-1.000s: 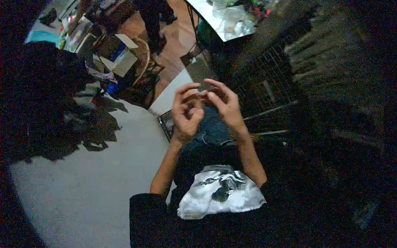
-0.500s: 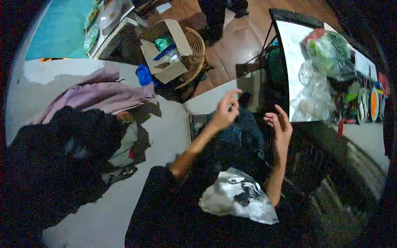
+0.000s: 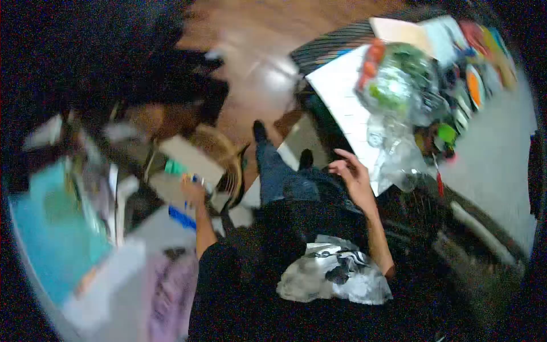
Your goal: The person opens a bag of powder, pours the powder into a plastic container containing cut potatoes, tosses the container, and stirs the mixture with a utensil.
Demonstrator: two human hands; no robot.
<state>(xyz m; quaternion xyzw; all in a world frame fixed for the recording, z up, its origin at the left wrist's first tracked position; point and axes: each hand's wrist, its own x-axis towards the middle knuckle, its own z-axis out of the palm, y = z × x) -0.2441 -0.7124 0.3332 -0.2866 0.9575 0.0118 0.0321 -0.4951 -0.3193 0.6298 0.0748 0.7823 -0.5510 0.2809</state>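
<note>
My left hand (image 3: 194, 191) is stretched out to the left, at the open cardboard box (image 3: 191, 161). Motion smears its fingers, so whether they hold anything cannot be made out. A green packet (image 3: 174, 167) shows inside the box, and a blue crumpled piece (image 3: 182, 218) lies just below it. Over my lap, my right hand (image 3: 354, 178) is raised with its fingers apart and holds nothing. Closest to it is the white board-like surface (image 3: 336, 94) bearing clear plastic bags (image 3: 399, 151).
A round wicker basket (image 3: 232, 171) stands beside the box. Bagged greens (image 3: 393, 85) and red vegetables (image 3: 371, 60) rest on the right, near an orange-centred oval item (image 3: 474, 86). A teal surface (image 3: 62, 228) and pinkish cloth (image 3: 171, 290) are blurred at left.
The view has swung to the left. My left hand has gone from in front of me to the cardboard box. My right hand stays raised over my lap.
</note>
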